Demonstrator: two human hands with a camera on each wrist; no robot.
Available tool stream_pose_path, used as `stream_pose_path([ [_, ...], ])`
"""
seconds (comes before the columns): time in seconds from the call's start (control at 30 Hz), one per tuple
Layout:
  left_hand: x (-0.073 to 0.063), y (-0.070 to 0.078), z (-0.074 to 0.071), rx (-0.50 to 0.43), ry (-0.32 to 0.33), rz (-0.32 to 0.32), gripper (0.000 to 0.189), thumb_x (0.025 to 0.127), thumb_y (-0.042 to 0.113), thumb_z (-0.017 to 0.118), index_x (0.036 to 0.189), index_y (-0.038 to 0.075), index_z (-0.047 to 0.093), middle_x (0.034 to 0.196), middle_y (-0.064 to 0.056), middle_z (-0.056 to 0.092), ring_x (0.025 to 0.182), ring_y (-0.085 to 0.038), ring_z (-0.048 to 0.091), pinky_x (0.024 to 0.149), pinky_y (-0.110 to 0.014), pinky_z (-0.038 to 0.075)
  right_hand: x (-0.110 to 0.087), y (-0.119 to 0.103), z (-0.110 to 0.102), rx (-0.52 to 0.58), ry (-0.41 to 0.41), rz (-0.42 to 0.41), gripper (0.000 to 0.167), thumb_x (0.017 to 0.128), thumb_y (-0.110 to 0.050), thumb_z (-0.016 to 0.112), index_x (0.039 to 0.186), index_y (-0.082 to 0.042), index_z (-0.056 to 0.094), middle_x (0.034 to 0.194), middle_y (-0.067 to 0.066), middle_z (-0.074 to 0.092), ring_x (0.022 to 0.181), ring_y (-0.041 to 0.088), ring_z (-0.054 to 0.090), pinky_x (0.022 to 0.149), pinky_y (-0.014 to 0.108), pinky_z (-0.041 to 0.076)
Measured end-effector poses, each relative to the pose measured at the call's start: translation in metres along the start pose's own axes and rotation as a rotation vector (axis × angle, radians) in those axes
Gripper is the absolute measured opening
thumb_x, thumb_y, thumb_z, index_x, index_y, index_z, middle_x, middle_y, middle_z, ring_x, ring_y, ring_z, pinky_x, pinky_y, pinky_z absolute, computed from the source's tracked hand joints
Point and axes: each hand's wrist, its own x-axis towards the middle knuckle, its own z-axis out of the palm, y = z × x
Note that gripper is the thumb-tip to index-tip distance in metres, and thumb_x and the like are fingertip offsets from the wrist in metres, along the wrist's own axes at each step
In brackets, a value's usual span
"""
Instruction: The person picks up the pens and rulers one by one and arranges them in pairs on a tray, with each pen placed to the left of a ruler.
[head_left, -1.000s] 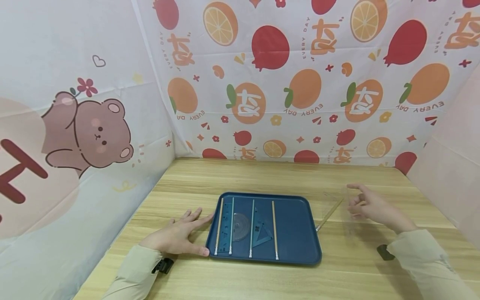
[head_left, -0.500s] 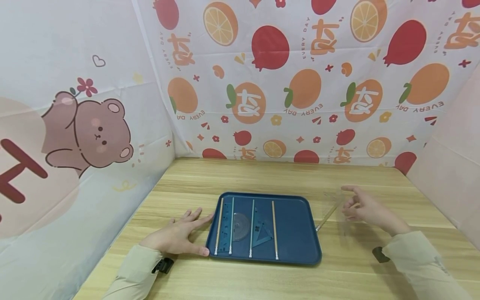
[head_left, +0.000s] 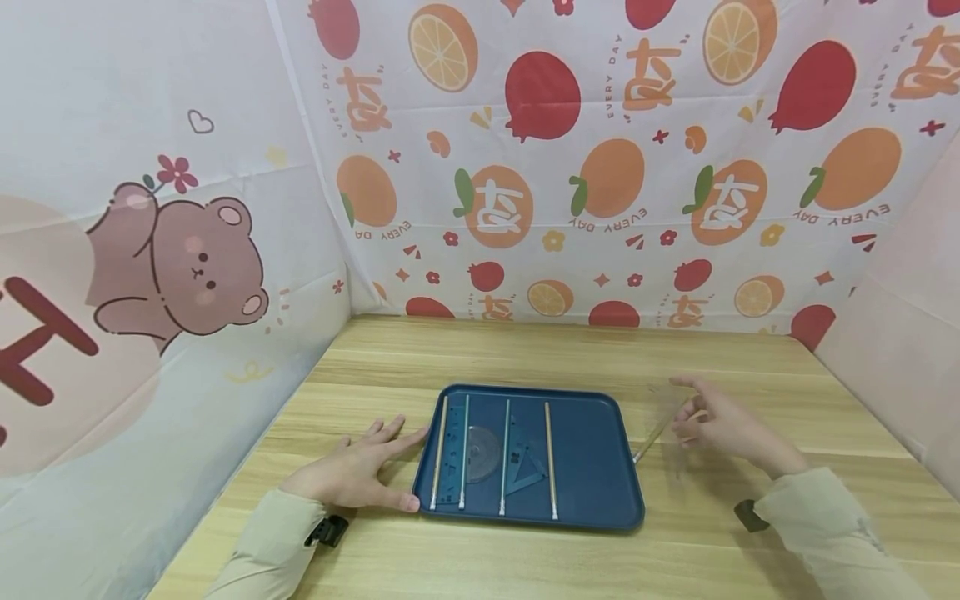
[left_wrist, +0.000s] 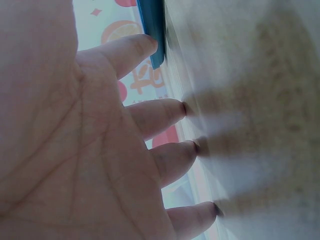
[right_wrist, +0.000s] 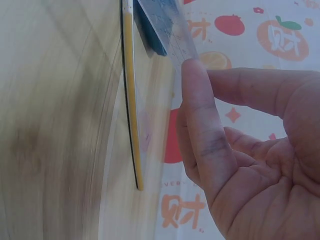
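My right hand pinches a clear plastic ruler between thumb and fingers, to the right of the tray. Printed marks show on the ruler in the right wrist view; in the head view it is barely visible. Below it a yellow pencil with a white end lies slanted by the right rim of the blue tray. My left hand rests spread on the table, thumb and index fingertips at the tray's left rim. Inside the tray lie a see-through ruler, a round protractor and a triangular set square.
Across the tray, roughly upright and spaced apart, lie two yellowish pencils and two teal pencils, white ends toward me. The wooden table meets a fruit-print cloth behind and a bear-print cloth at left.
My right hand has moved left toward the tray with the clear ruler, now over the loose pencil's upper end. My left hand and the tray have stayed put.
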Motion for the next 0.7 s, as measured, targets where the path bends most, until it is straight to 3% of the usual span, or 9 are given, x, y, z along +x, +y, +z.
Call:
stream_pose_path([
  [0.43, 0.001, -0.004, 0.001, -0.019, 0.01, 0.037, 0.108, 0.08, 0.074, 0.082, 0.169, 0.035, 0.035, 0.176, -0.032, 0.018, 0.159, -0.065, 0.011, 0.107, -0.096, 0.007, 0.003, -0.011, 0.015, 0.041, -0.031, -0.028, 0.081, 0.099, 0.002, 0.07, 0.164, 0.007, 0.022, 0.102, 0.017, 0.06, 0.093, 0.03, 0.072, 0.078, 0.038, 0.068],
  [0.7, 0.0, 0.001, 0.0, 0.0, 0.0, 0.006, 0.108, 0.082, 0.068, 0.084, 0.17, 0.03, 0.034, 0.177, -0.028, 0.018, 0.161, -0.061, 0.012, 0.112, -0.094, 0.009, 0.005, -0.017, 0.023, 0.046, -0.058, -0.034, 0.08, 0.099, 0.001, 0.071, 0.164, 0.007, 0.023, 0.102, 0.016, 0.06, 0.092, 0.026, 0.071, 0.077, 0.035, 0.067],
])
